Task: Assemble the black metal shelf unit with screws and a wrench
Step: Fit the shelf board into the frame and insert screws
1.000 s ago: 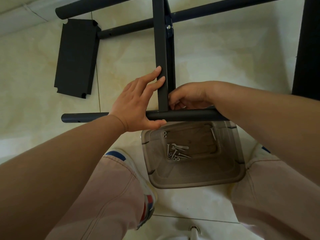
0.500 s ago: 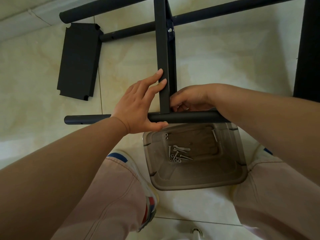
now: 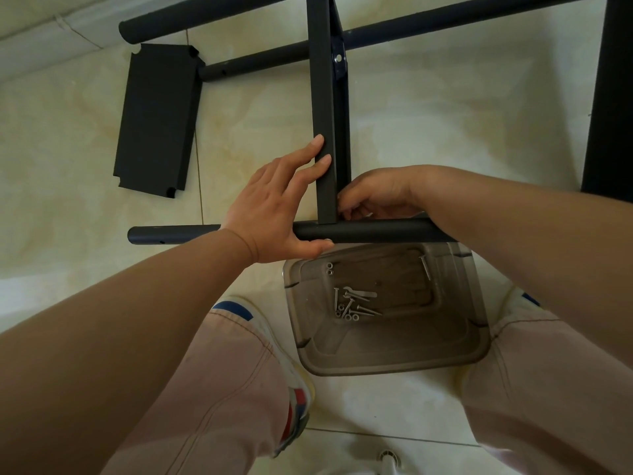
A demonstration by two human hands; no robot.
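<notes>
Writing: no brand, label or lettering can be read on any part from here.
Left hand (image 3: 274, 207): fingers straight, their tips pressed flat against the side of the upright shelf panel (image 3: 324, 108); the thumb lies under the near tube (image 3: 359, 232), so the hand braces both parts without curling round either.
Right hand (image 3: 371, 197): tucked behind the panel just above the near tube, fingers curled at the joint; whatever they pinch there is hidden by the panel, so I cannot tell if they hold anything.
Shelf unit: the panel stands on edge and meets the near tube at a right angle; higher up a silver screw head (image 3: 339, 57) shows in a bracket where the panel crosses a far tube (image 3: 428, 24).
Loose panel (image 3: 156, 118): lying flat on the tiled floor (image 3: 445, 132), well apart to the left of the hands.
Tray (image 3: 394, 361): a clear smoky plastic box on the floor between the person's knees, just below the near tube.
Screws (image 3: 352, 308): a small heap with nuts in the tray, the flat wrench (image 3: 359, 293) lying among them; one single screw (image 3: 425, 267) rests apart near the tray's far right corner.
In the way: both forearms cross the lower view, and the right forearm covers the near tube's right end.
</notes>
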